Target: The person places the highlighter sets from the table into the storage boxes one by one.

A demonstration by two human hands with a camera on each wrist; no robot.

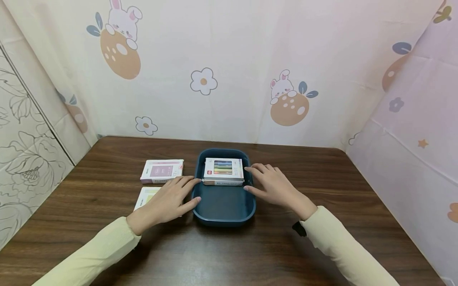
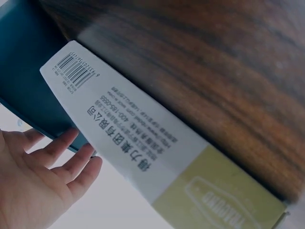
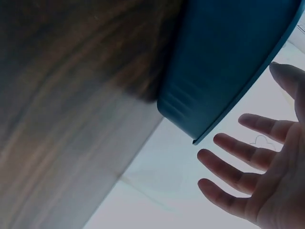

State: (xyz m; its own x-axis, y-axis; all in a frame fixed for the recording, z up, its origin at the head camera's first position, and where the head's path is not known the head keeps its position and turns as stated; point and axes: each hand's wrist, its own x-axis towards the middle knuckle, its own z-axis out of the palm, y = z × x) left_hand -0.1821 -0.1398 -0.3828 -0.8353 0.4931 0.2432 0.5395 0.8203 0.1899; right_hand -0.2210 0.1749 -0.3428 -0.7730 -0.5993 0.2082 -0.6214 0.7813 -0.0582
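A white box with a strip of coloured sticks on its face point(image 1: 223, 171) lies in the far half of a dark blue tray point(image 1: 224, 219). My left hand point(image 1: 171, 201) reaches over the tray's left rim, fingers spread, its index fingertip right at the box's near left corner. In the left wrist view the fingers of that hand are loosely bent beside the tray wall. On the other side, my right hand point(image 1: 274, 184) hovers at the right rim with fingers apart and relaxed, fingertips close to the box's right edge. Neither hand grips anything.
Left of the tray lie a white box with a purple label point(image 1: 162, 171) and, nearer, a white and yellow box point(image 1: 146, 195), partly hidden under my left hand. All stand on a dark wooden table point(image 1: 229, 258). A printed curtain point(image 1: 243, 111) hangs behind the table's far edge.
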